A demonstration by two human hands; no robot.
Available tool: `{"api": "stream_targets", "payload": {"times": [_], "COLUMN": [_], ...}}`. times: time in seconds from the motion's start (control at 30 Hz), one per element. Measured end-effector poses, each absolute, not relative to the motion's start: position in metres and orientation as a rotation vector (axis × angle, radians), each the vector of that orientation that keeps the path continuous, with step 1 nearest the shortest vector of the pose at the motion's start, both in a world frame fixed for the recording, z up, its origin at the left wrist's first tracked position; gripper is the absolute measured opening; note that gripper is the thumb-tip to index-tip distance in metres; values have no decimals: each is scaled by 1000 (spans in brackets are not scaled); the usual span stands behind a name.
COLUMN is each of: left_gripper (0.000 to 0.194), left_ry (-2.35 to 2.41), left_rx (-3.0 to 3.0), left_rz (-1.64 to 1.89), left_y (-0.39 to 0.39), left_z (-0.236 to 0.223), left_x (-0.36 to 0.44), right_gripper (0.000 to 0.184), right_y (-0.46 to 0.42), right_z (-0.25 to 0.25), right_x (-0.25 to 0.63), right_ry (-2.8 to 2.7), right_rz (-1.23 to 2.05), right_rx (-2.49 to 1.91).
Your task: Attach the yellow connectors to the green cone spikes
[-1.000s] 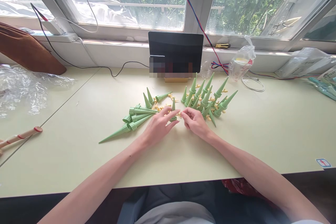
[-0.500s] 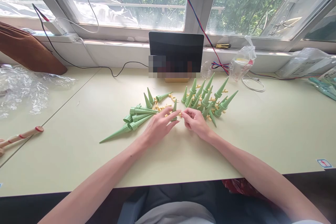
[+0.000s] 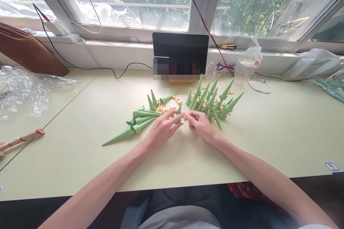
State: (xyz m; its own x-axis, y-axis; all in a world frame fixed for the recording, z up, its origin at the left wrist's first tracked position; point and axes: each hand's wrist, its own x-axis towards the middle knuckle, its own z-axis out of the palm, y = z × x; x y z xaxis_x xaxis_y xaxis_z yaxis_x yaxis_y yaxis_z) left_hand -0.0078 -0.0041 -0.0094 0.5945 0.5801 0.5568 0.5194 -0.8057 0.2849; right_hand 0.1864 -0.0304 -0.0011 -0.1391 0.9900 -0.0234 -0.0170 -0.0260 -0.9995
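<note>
Fingers [image 3: 176,118] partly obscure green cone [image 3: 180,108] in left grip [image 3: 164,127], yellow fitting [image 3: 184,117] in right grip [image 3: 200,123].

The single view looks from the person's head, on the near side of the black screen [image 3: 180,48], and faces forward and down toward it. The windows [image 3: 126,1] behind the screen fill the top; the lap [image 3: 185,200], well in front of it, shows at the bottom. The left hand [image 3: 163,126] and right hand [image 3: 199,123] lie nearer the camera than the screen.
</note>
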Motion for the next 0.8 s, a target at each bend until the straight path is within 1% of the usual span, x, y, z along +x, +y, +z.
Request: {"api": "stream_targets", "payload": {"times": [0.2, 0.5, 0.67, 0.8], "left_gripper": [34, 35, 37, 35], "left_ry": [976, 996, 987, 1028], "left_rx": [2663, 2373, 2279, 2215], "left_rz": [1034, 1020, 1019, 1004], "left_y": [-5, -9, -9, -9], "left_z": [-10, 0, 2, 5], "left_x": [-6, 0, -1, -1], "right_gripper": [35, 35, 31, 28], "right_y": [-31, -31, -33, -33], "right_z": [-2, -8, -9, -9], "right_x": [185, 183, 182, 182], "right_ry": [-1293, -1344, -1390, -1412], "right_rz": [1307, 1265, 1213, 1188], "right_rx": [-1151, -1112, -1087, -1078]}}
